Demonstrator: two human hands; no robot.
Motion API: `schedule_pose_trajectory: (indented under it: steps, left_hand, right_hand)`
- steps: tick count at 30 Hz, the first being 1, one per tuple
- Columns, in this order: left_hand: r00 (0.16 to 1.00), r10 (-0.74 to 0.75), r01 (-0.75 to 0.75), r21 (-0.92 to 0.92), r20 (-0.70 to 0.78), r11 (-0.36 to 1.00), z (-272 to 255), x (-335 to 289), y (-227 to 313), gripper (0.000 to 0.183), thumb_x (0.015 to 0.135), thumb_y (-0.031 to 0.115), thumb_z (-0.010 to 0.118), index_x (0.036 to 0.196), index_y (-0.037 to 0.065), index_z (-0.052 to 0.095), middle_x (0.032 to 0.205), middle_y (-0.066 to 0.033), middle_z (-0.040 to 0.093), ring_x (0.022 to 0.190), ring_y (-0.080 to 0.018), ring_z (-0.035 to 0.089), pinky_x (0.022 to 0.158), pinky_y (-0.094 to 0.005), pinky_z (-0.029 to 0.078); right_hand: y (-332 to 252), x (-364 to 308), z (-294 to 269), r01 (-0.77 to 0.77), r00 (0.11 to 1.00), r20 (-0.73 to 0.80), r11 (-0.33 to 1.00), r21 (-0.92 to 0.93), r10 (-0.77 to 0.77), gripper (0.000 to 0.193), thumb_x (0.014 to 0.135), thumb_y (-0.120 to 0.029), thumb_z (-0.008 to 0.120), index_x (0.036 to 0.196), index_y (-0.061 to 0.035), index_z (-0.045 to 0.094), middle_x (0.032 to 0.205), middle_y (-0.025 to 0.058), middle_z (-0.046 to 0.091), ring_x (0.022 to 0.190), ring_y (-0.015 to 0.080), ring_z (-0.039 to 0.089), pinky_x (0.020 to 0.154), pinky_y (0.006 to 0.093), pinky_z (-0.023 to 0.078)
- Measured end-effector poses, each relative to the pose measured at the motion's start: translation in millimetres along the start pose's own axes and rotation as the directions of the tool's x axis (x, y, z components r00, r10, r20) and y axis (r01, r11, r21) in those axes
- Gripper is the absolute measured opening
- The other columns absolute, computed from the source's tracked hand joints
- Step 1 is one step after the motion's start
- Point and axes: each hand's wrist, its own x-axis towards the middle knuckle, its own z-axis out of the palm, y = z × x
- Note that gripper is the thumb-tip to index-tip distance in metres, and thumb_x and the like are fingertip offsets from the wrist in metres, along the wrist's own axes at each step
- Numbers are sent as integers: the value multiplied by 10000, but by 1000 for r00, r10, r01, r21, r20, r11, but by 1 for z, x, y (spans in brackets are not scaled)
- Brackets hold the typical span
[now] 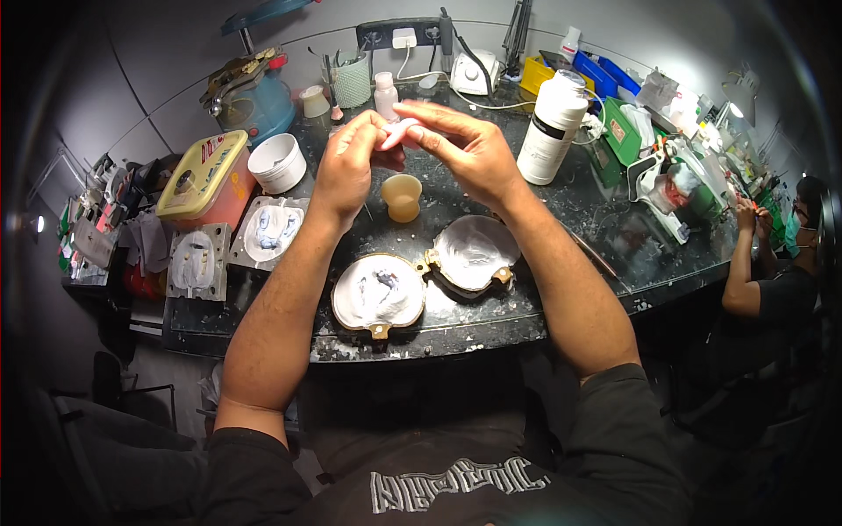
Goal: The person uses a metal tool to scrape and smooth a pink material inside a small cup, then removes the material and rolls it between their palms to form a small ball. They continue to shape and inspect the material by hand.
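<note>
My left hand (349, 162) and my right hand (469, 147) are raised together above the far part of the bench. Between their fingertips is a small pink piece of soft, dough-like material (400, 131). The left fingers are curled around one end; the right thumb and fingers pinch the other. Below them stands a small translucent yellowish cup (402, 195). Nearer me lie two round brass-rimmed dental flask halves. The left half (355, 302) holds white plaster with a dark-marked hollow, while the right half (474, 250) has a shiny, whitish inner surface.
On the left are square plaster molds (195, 263), a white tub (277, 164) and a yellow-lidded container (206, 175). A large white bottle (553, 127) stands to the right, near a green box (621, 131). A thin tool (596, 254) lies by my right forearm. Another person (781, 263) sits far right.
</note>
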Motion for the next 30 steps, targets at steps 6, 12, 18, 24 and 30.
schedule_pose_trajectory:
  steps: [6,12,18,24,30]
  left_hand:
    - [999,-41,37,115,32,993,4,0,0,247,954,253,576,1028,21,617,902,-62,675,741,-104,603,705,-239,498]
    - [964,264,-203,538,-39,818,8,-5,12,357,901,109,692,1242,18,641,1111,-78,703,1014,-122,638,921,-262,488]
    - [978,158,-119,258,-136,959,6,-4,8,180,909,98,685,1065,16,722,997,-43,721,918,-94,658,841,-236,518]
    - [971,198,-170,196,-137,966,8,-3,3,193,914,101,678,1085,24,721,991,-34,722,913,-102,657,869,-248,506]
    - [895,434,-319,533,-101,783,8,1,-10,223,891,114,698,1106,61,721,921,-87,738,866,-127,681,818,-261,513]
  right_hand:
    - [-5,0,-1,-416,901,218,602,681,376,299,937,-89,635,1222,-1,646,1122,110,695,987,151,672,868,290,563]
    - [4,-2,-4,-487,859,243,569,663,451,300,938,-122,642,1203,18,648,1120,125,693,999,164,672,896,292,558]
    - [-7,0,-1,-507,825,216,514,692,522,316,948,-233,651,1137,19,675,1024,108,706,933,156,684,821,282,583]
    - [-2,1,-7,-650,706,378,335,683,599,349,926,-328,680,1039,2,707,917,74,698,779,118,668,712,259,575]
    - [2,-1,-4,-568,783,237,505,650,575,275,918,-228,698,1026,25,693,890,77,698,763,110,659,681,243,559]
